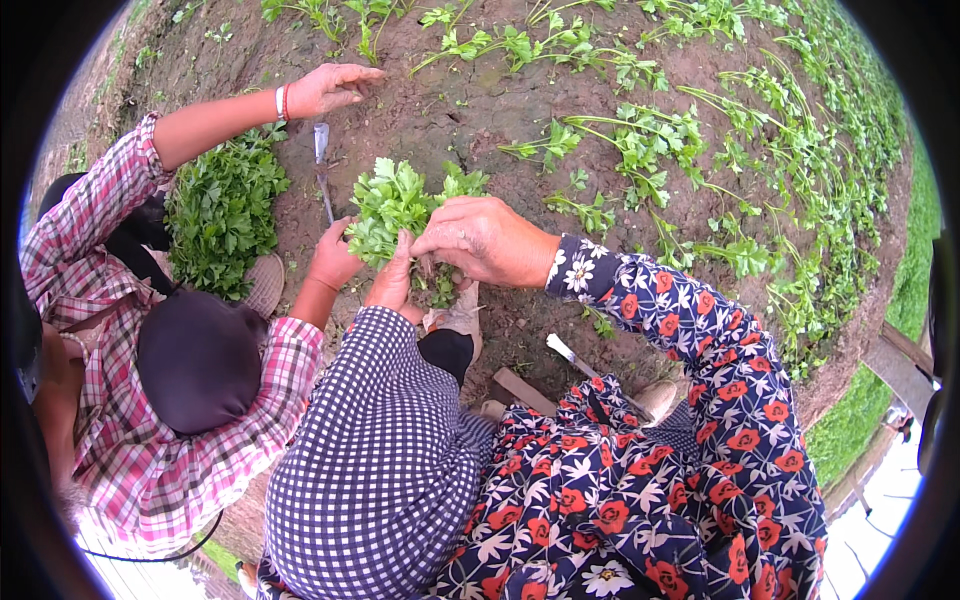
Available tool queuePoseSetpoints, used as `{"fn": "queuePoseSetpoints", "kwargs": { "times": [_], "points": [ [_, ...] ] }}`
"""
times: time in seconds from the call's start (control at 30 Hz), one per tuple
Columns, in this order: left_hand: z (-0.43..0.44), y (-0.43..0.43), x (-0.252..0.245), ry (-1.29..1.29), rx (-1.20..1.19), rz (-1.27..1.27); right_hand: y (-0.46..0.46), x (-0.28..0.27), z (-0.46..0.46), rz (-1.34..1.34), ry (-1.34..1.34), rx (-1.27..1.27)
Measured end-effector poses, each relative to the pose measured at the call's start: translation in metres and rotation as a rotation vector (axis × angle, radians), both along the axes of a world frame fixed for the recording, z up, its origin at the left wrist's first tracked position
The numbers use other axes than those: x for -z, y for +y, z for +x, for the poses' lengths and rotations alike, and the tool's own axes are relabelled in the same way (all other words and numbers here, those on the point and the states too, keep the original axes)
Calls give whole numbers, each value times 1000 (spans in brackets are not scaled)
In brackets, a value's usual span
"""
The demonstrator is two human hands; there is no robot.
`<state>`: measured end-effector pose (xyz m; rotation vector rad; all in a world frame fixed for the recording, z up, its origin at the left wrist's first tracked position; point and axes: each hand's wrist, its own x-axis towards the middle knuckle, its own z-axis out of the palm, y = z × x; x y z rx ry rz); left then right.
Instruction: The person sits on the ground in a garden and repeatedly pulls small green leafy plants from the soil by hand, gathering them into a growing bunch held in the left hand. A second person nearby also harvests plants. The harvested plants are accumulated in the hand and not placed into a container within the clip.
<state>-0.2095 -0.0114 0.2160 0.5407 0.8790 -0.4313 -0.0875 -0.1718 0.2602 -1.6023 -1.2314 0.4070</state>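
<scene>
A bunch of leafy green seedlings (390, 202), celery-like, is gripped in my left hand (391, 283), its thumb along the stems. My right hand (487, 238) meets it from the right, with thumb and forefinger pinched on the bunch near the left thumb. Dirt marks my right fingers. Below the hands, stems and soil-covered roots show, partly hidden by my fingers. A narrow hand tool with a pale handle (559, 346) lies near my lap, its far end under the floral cloth.
A co-worker in a plaid shirt (217, 465) crouches at left, one hand (330, 90) over the soil, the other (335, 255) by a slim tool (322, 150). A seedling pile (225, 214) lies beside them. Loose seedlings (637, 142) cover the soil bed (450, 120). A wooden piece (525, 391) sits below.
</scene>
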Motion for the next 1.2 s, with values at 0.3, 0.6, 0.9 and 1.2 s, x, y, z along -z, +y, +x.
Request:
{"fn": "queuePoseSetpoints", "kwargs": {
  "times": [0.3, 0.6, 0.9, 1.2],
  "points": [
    [-8, 9, 12, 13, 130, 48, 0, -10, 35, 275, 1112, 227],
    [-12, 8, -11, 126, -27, 32, 12, 21, 136, -159, 410, 510],
    [-16, 14, -12, 3, -41, 33, 33, 120, 115, -692, -230, 486],
    [-14, 17, -14, 2, -21, 61, 47, 120, 112, -784, -157, 472]
  ]
}}
